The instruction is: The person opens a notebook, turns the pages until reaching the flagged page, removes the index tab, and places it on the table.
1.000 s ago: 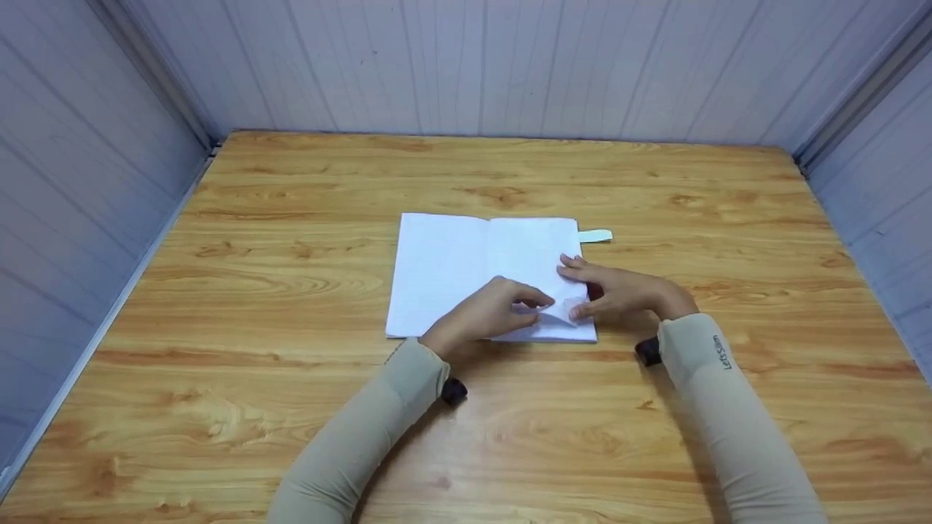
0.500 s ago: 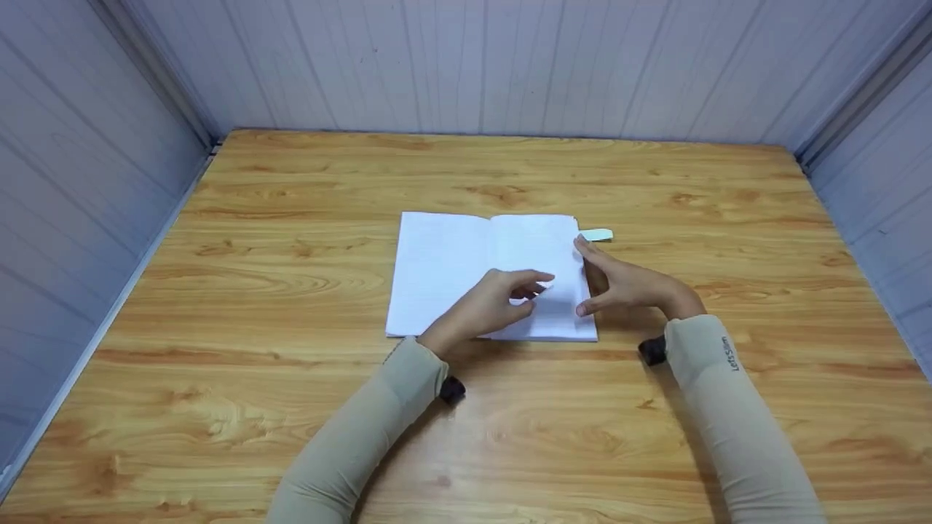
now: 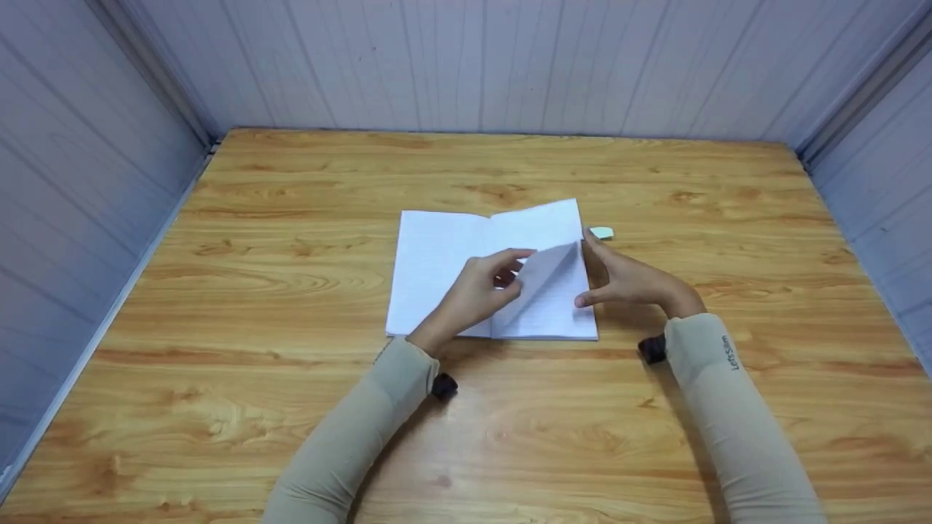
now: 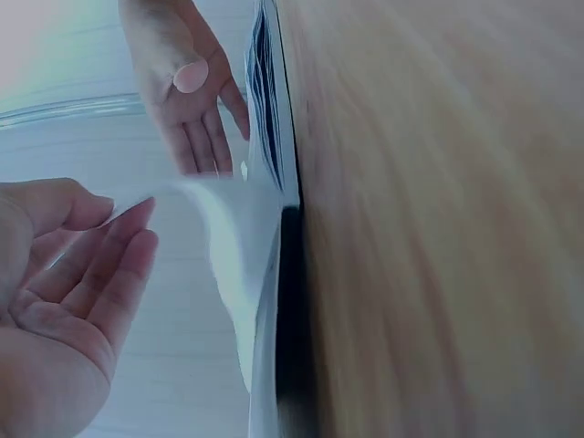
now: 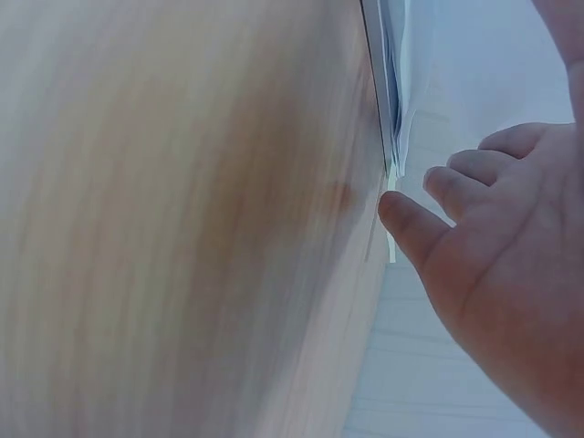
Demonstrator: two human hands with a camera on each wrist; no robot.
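Now the left hand (image 3: 477, 287) is pinching a page (image 3: 542, 273), newly raised off the notebook (image 3: 437, 269) on the counter (image 3: 291, 400), apparently mid-turn; the right hand (image 3: 635, 282) is extending, empty, at the notebook's right edge.

Left hand (image 3: 477, 290) pinches page (image 3: 540, 272) (lifted); right hand (image 3: 632, 281) perhaps touching notebook (image 3: 435, 266).

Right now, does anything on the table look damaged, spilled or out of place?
Nothing looks spilled or damaged. The lifted page bends because the left hand pinches it. Slightly odd: a pale strip shows past the right edge of the open notebook, partly hidden by the right hand.
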